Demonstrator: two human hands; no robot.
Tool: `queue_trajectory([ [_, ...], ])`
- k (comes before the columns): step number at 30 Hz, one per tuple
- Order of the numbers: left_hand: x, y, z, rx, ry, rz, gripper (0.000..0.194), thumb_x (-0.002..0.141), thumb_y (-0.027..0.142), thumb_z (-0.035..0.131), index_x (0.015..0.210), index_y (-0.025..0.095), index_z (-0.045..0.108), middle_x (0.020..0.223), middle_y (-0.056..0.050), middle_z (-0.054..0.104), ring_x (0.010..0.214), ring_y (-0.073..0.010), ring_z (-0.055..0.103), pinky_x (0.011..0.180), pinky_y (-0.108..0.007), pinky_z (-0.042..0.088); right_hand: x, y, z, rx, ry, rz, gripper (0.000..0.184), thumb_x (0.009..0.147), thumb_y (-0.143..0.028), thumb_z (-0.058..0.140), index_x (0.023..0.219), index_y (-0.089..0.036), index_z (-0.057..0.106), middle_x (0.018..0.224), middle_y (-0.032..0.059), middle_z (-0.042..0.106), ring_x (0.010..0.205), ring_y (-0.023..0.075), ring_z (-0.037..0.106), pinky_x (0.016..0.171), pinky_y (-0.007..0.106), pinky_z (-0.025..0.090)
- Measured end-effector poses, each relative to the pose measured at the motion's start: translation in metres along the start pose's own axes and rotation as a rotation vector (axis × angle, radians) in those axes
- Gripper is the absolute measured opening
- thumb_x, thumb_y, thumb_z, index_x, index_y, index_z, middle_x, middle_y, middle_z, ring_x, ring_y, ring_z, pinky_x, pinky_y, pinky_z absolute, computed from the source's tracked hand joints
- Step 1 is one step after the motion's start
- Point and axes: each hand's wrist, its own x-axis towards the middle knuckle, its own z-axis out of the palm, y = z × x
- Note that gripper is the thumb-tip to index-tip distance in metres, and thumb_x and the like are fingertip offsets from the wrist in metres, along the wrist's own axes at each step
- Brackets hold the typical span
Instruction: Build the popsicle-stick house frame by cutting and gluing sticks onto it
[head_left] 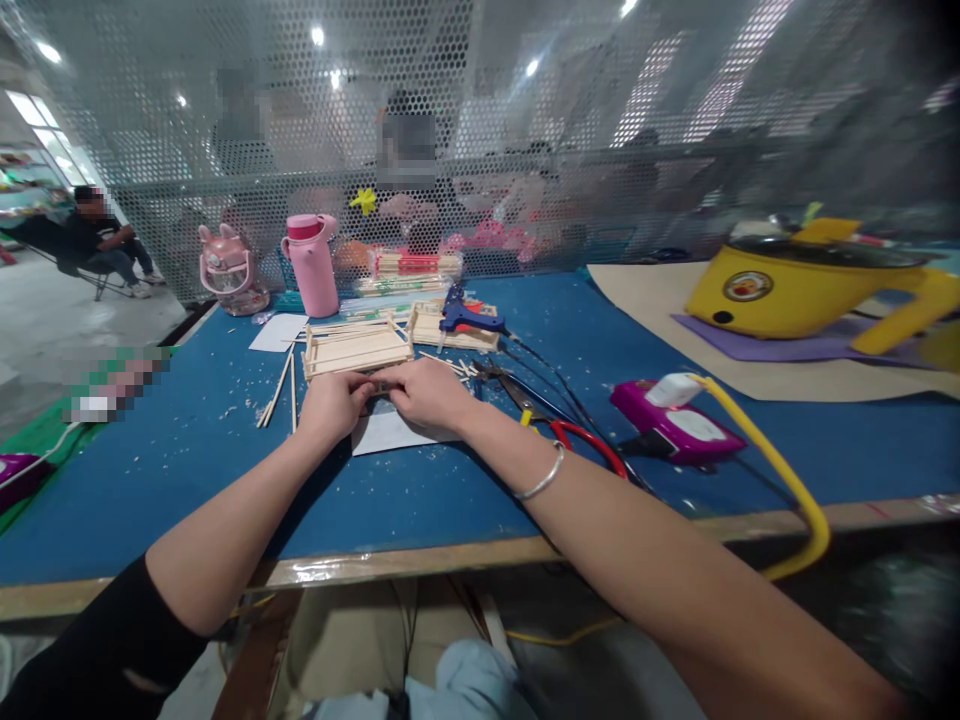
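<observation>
My left hand (334, 402) and my right hand (429, 392) meet at the middle of the blue table (187, 470), fingers curled round a small wooden piece (377, 385) pinched between them. They rest over a white sheet of paper (390, 432). Just beyond them stands a tray-like frame built of thin wooden sticks (354, 346). A silver bangle (541, 478) circles my right wrist.
Loose sticks (276, 390) lie left of the frame. A blue glue gun (469, 316), red-handled pliers (570, 430), a purple-and-white device (675, 422) with a yellow cable and a yellow cooking pot (787, 285) lie right. A pink bottle (311, 262) stands behind, before a perforated screen; people sit beyond.
</observation>
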Motion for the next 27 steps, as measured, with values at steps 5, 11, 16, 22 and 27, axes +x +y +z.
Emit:
queue_trajectory([
  [5, 0.0014, -0.0026, 0.0005, -0.048, -0.005, 0.017, 0.028, 0.079, 0.034, 0.048, 0.089, 0.02, 0.07, 0.057, 0.0, 0.066, 0.052, -0.0128, 0.057, 0.054, -0.022, 0.038, -0.0002, -0.0002, 0.0006, -0.003, 0.002, 0.019, 0.039, 0.08, -0.022, 0.043, 0.112, -0.034, 0.06, 0.101, 0.0004, 0.068, 0.089, 0.0187, 0.06, 0.071, 0.027, 0.04],
  [11, 0.0005, -0.0011, -0.0011, -0.071, -0.017, 0.009, 0.03, 0.079, 0.033, 0.047, 0.091, 0.019, 0.07, 0.059, 0.0, 0.066, 0.052, -0.0133, 0.056, 0.052, -0.022, 0.037, -0.0001, 0.0007, 0.002, -0.006, -0.004, 0.01, 0.04, 0.079, -0.021, 0.044, 0.113, -0.033, 0.06, 0.103, 0.0005, 0.068, 0.093, 0.0192, 0.059, 0.073, 0.027, 0.04],
  [16, 0.0, -0.0006, -0.0027, -0.08, -0.027, 0.021, 0.03, 0.079, 0.034, 0.046, 0.088, 0.019, 0.07, 0.058, 0.0, 0.066, 0.052, -0.0132, 0.056, 0.052, -0.022, 0.036, 0.0001, 0.0005, 0.0021, -0.008, -0.003, 0.017, 0.038, 0.079, -0.021, 0.043, 0.111, -0.032, 0.061, 0.104, 0.0012, 0.067, 0.093, 0.0193, 0.059, 0.073, 0.027, 0.04],
  [22, 0.0004, -0.0015, -0.0025, -0.103, -0.036, 0.026, 0.029, 0.079, 0.034, 0.046, 0.086, 0.019, 0.07, 0.057, 0.0, 0.065, 0.052, -0.0127, 0.055, 0.051, -0.022, 0.036, -0.0002, 0.002, 0.0041, 0.003, 0.024, -0.007, 0.038, 0.078, -0.02, 0.043, 0.108, -0.033, 0.062, 0.1, 0.0003, 0.068, 0.09, 0.0187, 0.06, 0.07, 0.026, 0.04],
  [27, 0.0006, -0.0013, -0.0019, -0.075, -0.028, 0.03, 0.03, 0.079, 0.033, 0.046, 0.089, 0.019, 0.07, 0.059, -0.001, 0.066, 0.053, -0.0131, 0.056, 0.052, -0.022, 0.036, -0.0003, 0.0014, 0.0029, -0.001, 0.019, 0.0, 0.039, 0.078, -0.02, 0.044, 0.11, -0.033, 0.061, 0.101, 0.0006, 0.068, 0.091, 0.0186, 0.06, 0.07, 0.025, 0.04],
])
